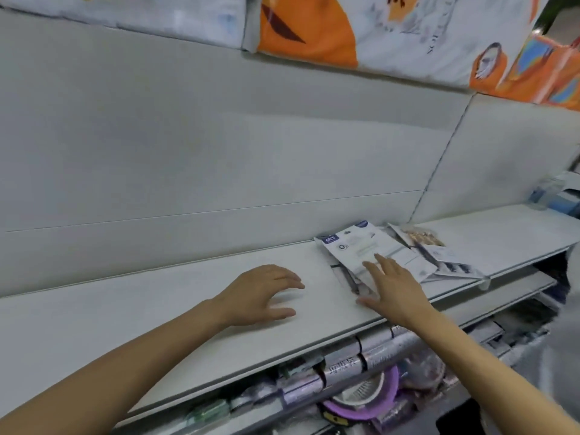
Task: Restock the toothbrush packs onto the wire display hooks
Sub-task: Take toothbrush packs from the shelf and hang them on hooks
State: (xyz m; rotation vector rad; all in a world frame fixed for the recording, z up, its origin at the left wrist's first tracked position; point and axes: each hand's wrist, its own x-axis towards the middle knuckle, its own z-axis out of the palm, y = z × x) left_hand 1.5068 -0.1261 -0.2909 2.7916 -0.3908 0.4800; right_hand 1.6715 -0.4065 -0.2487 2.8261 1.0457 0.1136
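Bare-armed, a person reaches both hands over a white shelf (188, 312) in a shop aisle. The left hand (266, 293) hovers over the bare shelf top, fingers loosely curved and thumb apart, with nothing in it. The right hand (392, 287) is spread wide, fingers straight, its fingertips lying on the near edge of a loose pile of toothbrush packs (367, 252); it grips none of them.

The packs lie flat on the shelf, overlapping one another, just to the right of the left hand and close against the back panel (188, 152). The top pack is white with a dark blue corner label. Beside it, further right, lies a pack with brownish contents (420, 237) and another pack with dark bristle heads (455, 266) showing through its window, near the shelf's front lip.

The back panel rises pale and plain behind the shelf. Above it hang cushion covers printed in orange and white (345, 26). At far right on the shelf sits a blurred clump of blue-and-clear goods (547, 196), too soft to name.

Below the shelf's front edge, silvery rolls (373, 350) are stacked in a row, and under them shows a purple plastic basket (370, 397) among wrapped items.
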